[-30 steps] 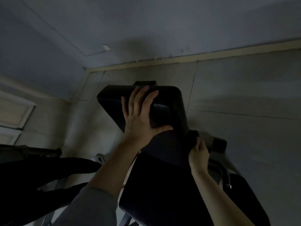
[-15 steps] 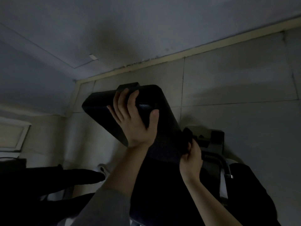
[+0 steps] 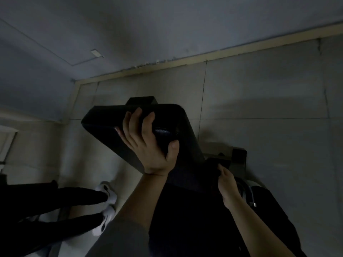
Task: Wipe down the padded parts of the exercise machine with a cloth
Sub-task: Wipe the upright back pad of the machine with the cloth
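The black upper pad [image 3: 104,127] of the exercise machine tilts up at the centre. My left hand [image 3: 148,145] grips its near face, fingers curled over the top edge and thumb pressed on the front. A second black pad [image 3: 185,229] lies below it, between my forearms. My right hand [image 3: 227,182] holds a dark cloth [image 3: 212,163] bunched against the right side where the two pads meet. The cloth is hard to tell apart from the padding in the dim light.
A person's black-trousered legs with white shoes [image 3: 108,197] stand on the tiled floor at the left. Dark machine frame parts [image 3: 239,156] and a metal bar [image 3: 250,195] sit right of the pads. The wall's skirting [image 3: 204,58] runs behind.
My left hand slid from flat on the pad's face toward its left top edge and curled over it. My right hand stayed at the pad's right side with the cloth.
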Motion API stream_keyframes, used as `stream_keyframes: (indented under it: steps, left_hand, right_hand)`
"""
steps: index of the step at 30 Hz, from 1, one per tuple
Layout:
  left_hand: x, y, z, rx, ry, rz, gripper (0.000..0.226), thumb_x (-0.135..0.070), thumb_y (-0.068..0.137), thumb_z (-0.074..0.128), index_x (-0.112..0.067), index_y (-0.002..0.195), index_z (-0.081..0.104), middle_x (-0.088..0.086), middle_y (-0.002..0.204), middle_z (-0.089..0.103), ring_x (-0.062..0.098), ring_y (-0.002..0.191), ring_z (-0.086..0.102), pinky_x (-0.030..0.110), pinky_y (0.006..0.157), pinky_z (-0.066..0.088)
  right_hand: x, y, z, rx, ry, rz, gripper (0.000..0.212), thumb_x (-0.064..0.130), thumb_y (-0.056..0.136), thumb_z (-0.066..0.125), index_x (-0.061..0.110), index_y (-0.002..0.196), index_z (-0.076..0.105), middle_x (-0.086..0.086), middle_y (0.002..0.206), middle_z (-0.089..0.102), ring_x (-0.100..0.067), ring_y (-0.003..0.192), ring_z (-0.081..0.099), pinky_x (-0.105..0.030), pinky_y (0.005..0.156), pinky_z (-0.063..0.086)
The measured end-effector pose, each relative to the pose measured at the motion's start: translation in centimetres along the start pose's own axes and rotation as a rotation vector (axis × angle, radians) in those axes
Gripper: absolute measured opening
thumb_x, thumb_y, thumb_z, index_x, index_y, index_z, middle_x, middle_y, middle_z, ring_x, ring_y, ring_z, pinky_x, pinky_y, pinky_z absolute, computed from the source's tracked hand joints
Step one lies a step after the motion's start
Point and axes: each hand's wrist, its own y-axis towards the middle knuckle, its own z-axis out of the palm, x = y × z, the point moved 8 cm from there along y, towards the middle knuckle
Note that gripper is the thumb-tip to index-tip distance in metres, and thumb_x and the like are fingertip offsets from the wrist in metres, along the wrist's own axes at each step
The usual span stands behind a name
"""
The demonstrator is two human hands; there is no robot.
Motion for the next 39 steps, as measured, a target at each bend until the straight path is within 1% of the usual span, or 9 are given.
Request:
stream_keyframes:
  steps: [2,6,12,18,23,29,32,35,39]
  left_hand:
    - [-0.2,0.1,0.0,0.005,0.006,-0.01,0.07,-0.067,0.088,0.014,-0.013,0.122,0.045,0.011,0.133,0.041,0.036,0.131,0.036,0.061,0.112,0.015]
    - [-0.1,0.2,-0.1,0.017,-0.006,0.005,0.068,-0.066,0.089,0.016,-0.013,0.118,0.046,0.014,0.13,0.042,0.039,0.127,0.036,0.067,0.106,0.02]
    - [0.4,0.2,0.1,-0.02,-0.024,-0.009,0.065,-0.067,0.089,0.016,-0.016,0.114,0.046,0.016,0.122,0.045,0.033,0.128,0.037,0.067,0.102,0.023]
    - [0.7,-0.1,0.4,-0.098,-0.103,0.034,0.06,-0.068,0.087,0.019,-0.021,0.116,0.041,-0.007,0.14,0.042,0.023,0.13,0.035,0.069,0.096,0.025]
    - [0.9,-0.2,0.3,-0.102,-0.11,0.046,0.058,-0.069,0.086,0.02,-0.023,0.116,0.042,-0.014,0.146,0.035,0.019,0.133,0.033,0.067,0.096,0.024]
    - [1.0,-0.2,0.4,-0.093,-0.114,0.018,0.059,-0.068,0.088,0.017,-0.023,0.116,0.041,-0.012,0.146,0.036,0.018,0.137,0.029,0.053,0.11,0.017]
    - [0.6,-0.2,0.1,-0.075,-0.083,0.016,0.061,-0.068,0.088,0.016,-0.02,0.118,0.039,0.0,0.14,0.039,0.022,0.134,0.032,0.067,0.101,0.025]
    - [0.7,0.0,0.0,-0.029,-0.058,0.017,0.061,-0.067,0.089,0.017,-0.02,0.121,0.037,0.007,0.132,0.037,0.029,0.128,0.036,0.073,0.093,0.028]
    - [0.0,0.2,-0.6,0.069,-0.038,-0.023,0.058,-0.065,0.091,0.019,-0.019,0.119,0.04,0.014,0.124,0.044,0.024,0.134,0.034,0.062,0.104,0.023]
  right_hand:
    - [7.0,-2.7,1.5,0.091,-0.099,-0.224,0.026,0.034,0.097,0.043,0.028,0.091,0.067,-0.003,0.101,0.069,-0.016,0.091,0.063,-0.03,0.078,0.047]
    - [19.3,-8.3,6.2,0.46,0.024,-0.563,0.029,0.024,0.099,0.04,0.027,0.09,0.067,0.01,0.082,0.072,-0.004,0.079,0.068,-0.017,0.069,0.051]
    - [18.3,-5.6,10.3,0.831,0.102,-0.28,0.024,0.03,0.099,0.037,0.028,0.1,0.061,0.023,0.091,0.07,0.01,0.084,0.062,-0.019,0.082,0.049]
    - [4.0,5.4,6.9,0.648,-0.622,0.134,0.029,0.022,0.099,0.038,0.011,0.117,0.057,-0.014,0.121,0.059,-0.02,0.101,0.056,-0.04,0.1,0.045]
    - [2.0,5.8,6.7,0.66,-0.698,0.219,0.026,0.024,0.1,0.04,0.011,0.107,0.061,-0.006,0.097,0.063,-0.016,0.083,0.06,-0.022,0.073,0.052]
    - [7.5,2.2,6.5,0.545,-0.394,0.13,0.031,0.019,0.094,0.046,0.015,0.074,0.07,-0.01,0.086,0.065,-0.028,0.082,0.059,-0.039,0.077,0.044]
    - [13.3,-2.6,7.1,0.634,-0.144,-0.027,0.026,0.03,0.085,0.059,0.004,0.083,0.062,-0.007,0.076,0.06,-0.025,0.073,0.055,-0.03,0.067,0.042]
    - [19.3,-6.3,8.2,0.682,-0.053,-0.225,0.032,0.004,0.096,0.041,0.017,0.07,0.055,0.021,0.05,0.063,0.009,0.053,0.06,-0.007,0.052,0.046]
    - [24.5,-9.8,10.7,0.8,-0.058,-0.445,0.021,0.029,0.09,0.055,0.027,0.081,0.074,0.007,0.076,0.07,-0.01,0.076,0.067,-0.025,0.069,0.052]
